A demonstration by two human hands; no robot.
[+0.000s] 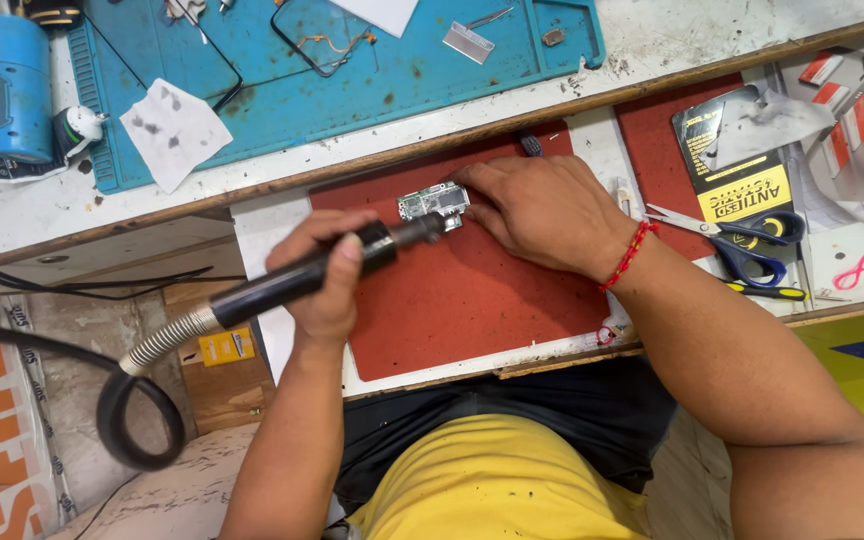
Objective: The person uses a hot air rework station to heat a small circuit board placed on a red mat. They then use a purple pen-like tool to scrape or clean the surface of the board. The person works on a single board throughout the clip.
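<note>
A small silver-green circuit board (433,204) lies near the top edge of a red rectangular work mat (472,300) on a pull-out shelf under the bench. The right hand (537,210) rests flat over the board's right end, fingers bent down onto it and pinning it to the mat; a red beaded bracelet (628,254) sits at that wrist. The left hand (327,270) is curled tight around a black cylindrical handpiece (327,267) with a ribbed metal hose (167,340), its nozzle touching the board's lower edge. Just right of the mat lie blue-handled scissors (747,240) beside a black and yellow packet (742,165). Above, on the bench, a teal silicone mat (352,80) carries a stained white paper scrap (174,132), with a blue cylindrical device (19,88) well off to the left.
</note>
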